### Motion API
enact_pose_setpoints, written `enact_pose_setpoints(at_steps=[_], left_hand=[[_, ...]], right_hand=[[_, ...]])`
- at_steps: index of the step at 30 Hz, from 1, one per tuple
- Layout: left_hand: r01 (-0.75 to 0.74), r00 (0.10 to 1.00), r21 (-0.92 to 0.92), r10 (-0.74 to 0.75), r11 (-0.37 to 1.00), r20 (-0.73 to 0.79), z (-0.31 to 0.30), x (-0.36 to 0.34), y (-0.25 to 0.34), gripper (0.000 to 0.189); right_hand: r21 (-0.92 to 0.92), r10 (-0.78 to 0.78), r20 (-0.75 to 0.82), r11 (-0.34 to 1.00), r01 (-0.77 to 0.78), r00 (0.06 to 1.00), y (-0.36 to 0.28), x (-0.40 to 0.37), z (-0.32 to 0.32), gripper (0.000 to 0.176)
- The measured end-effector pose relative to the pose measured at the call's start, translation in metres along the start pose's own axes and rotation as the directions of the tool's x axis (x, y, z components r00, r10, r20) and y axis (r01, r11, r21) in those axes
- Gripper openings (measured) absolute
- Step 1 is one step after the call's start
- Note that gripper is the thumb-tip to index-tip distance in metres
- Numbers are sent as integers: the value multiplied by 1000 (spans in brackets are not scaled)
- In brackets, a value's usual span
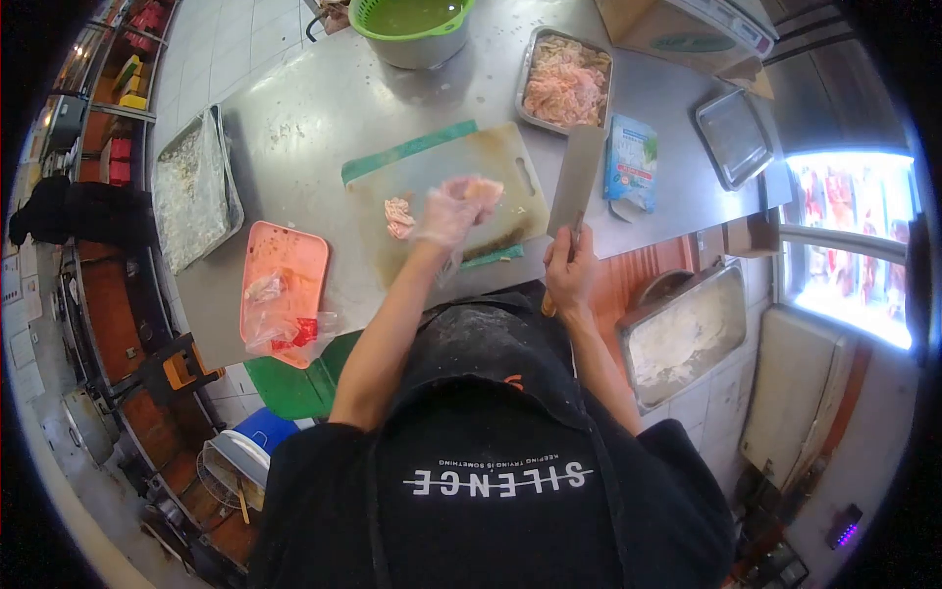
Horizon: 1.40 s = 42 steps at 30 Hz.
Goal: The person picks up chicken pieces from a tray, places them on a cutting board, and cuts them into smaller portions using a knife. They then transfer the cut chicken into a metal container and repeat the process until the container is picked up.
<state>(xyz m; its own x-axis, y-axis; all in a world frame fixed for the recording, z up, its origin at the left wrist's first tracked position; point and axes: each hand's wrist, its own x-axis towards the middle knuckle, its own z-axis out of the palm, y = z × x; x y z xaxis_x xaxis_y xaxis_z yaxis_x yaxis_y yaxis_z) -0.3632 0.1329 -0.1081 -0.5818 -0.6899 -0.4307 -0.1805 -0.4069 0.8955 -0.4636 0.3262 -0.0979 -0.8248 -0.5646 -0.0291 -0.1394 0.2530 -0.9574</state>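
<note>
My left hand (453, 211), in a clear plastic glove, is closed on a pale piece of raw meat (487, 190) over the cutting board (442, 162). It is slightly smeared by motion. Another small heap of raw meat (398, 218) lies on the board to the left of that hand. My right hand (569, 267) is wrapped round the handle of a cleaver (577, 182), whose broad blade points away from me just past the board's right edge. A green board or mat (412, 152) shows from beneath the cutting board.
A metal tray of cut raw meat (567, 83) and a blue packet (631, 162) lie beyond the cleaver. A pink tray (257, 245) with a plastic bag and a floury tray (191, 187) stand left. A green colander (412, 18) sits at the far edge. A flour-filled pan (687, 334) is low right.
</note>
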Motion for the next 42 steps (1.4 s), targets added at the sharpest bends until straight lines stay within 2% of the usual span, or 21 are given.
enact_pose_setpoints(at_steps=[2,5,8,11,12,14,16,17,18,20,23,26,27,29,30,32,35,38,39,41,42], left_hand=[[250,967,404,-205,880,-153,-13,12,-49,39],[333,915,454,-166,826,-368,-18,4,-65,38],[213,898,809,216,548,-383,-31,8,-94,36],[38,927,455,139,890,-349,-21,-15,-49,34],[11,938,308,97,951,-333,-22,-18,-46,34],[32,965,14,-27,999,-261,-31,1,-83,33],[-81,917,367,213,927,-336,-66,22,-151,37],[-82,869,531,322,844,-376,-68,24,-157,38],[-44,807,675,425,736,-411,-71,26,-161,39],[176,631,860,616,478,-471,-55,3,-127,36],[11,793,666,399,746,-461,-41,-23,-73,35],[-148,800,502,402,852,-445,-35,-20,-66,29],[-163,834,445,364,880,-414,-31,-19,-58,29],[-177,890,328,293,928,-348,-17,-16,-32,27],[-215,901,165,260,963,-346,-6,-15,-21,29],[-266,927,-169,204,949,-314,19,-16,2,33],[-322,927,-290,239,901,-288,38,-24,33,38],[-158,889,208,230,965,-395,24,-9,0,34],[-92,891,432,268,897,-366,10,-7,-23,33],[38,900,796,325,604,-289,-20,-12,-67,33],[51,892,790,327,611,-311,-25,-15,-72,33]], right_hand=[[-19,38,31,999,-38,999,2,6,4,20],[-215,-46,88,975,64,995,13,10,9,23],[-335,-37,234,935,116,971,29,6,19,26],[-426,35,456,886,184,889,34,5,27,27],[-461,69,514,863,207,855,37,5,30,27],[-530,131,525,823,203,841,38,0,40,25],[-585,161,488,789,185,858,39,1,41,24],[-604,158,451,779,169,878,39,4,41,23],[-621,157,415,769,153,896,40,7,40,22],[-598,149,410,789,142,900,48,11,38,22],[-573,136,448,802,167,884,37,9,35,21],[-536,121,414,834,134,902,35,0,31,22],[-518,116,390,848,114,913,36,-1,30,23],[-494,35,280,862,112,959,38,2,24,24],[-479,0,222,871,110,975,40,1,20,24],[-388,58,153,922,6,986,35,4,9,24],[-324,95,85,944,-62,992,30,6,-9,25],[-314,105,51,946,-84,993,29,4,-19,24],[-310,107,45,947,-88,993,29,2,-20,24],[-354,-11,38,935,24,999,50,-4,-17,23],[-375,-76,30,923,82,997,58,-1,-14,23]])
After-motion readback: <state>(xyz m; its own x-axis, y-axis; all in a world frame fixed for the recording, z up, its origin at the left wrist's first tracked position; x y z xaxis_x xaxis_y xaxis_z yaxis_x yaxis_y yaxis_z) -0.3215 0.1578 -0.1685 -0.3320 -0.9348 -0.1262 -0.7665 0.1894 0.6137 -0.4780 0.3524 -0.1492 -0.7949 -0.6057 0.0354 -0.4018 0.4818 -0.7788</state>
